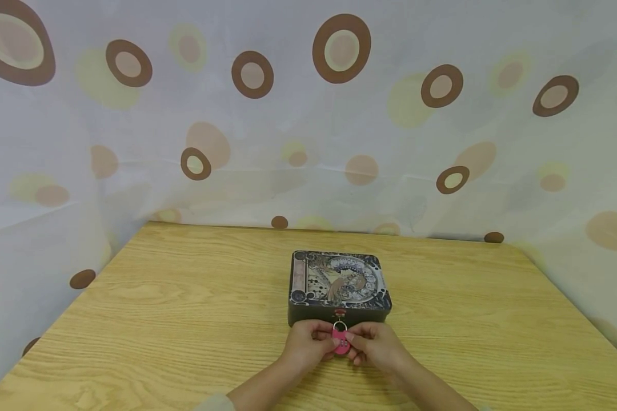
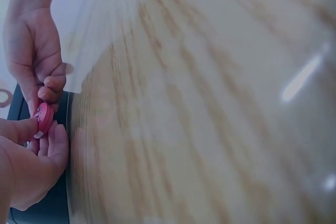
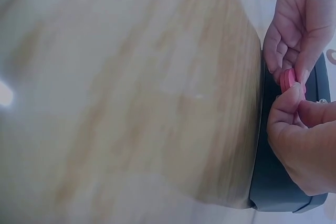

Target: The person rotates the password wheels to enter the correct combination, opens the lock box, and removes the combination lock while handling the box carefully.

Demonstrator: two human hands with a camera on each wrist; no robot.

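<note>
A pink combination padlock (image 1: 342, 347) with a silver shackle hangs upright at the front of a dark tin box (image 1: 339, 279) with a printed picture lid. My left hand (image 1: 307, 344) pinches the padlock's left side between thumb and fingers. From the right, my right hand (image 1: 377, 346) pinches its other side, thumb near the number dials. Just above the shackle sits a small red clasp (image 1: 340, 313) on the box front; whether the shackle passes through it, I cannot tell. In the left wrist view the padlock (image 2: 43, 119) shows edge-on between both hands. The box lid is down.
The box stands on a light wood-grain table (image 1: 185, 308). Behind and beside the table hangs a pale sheet (image 1: 288, 131) printed with brown and yellow ovals. Bright reflections lie on the tabletop in both wrist views.
</note>
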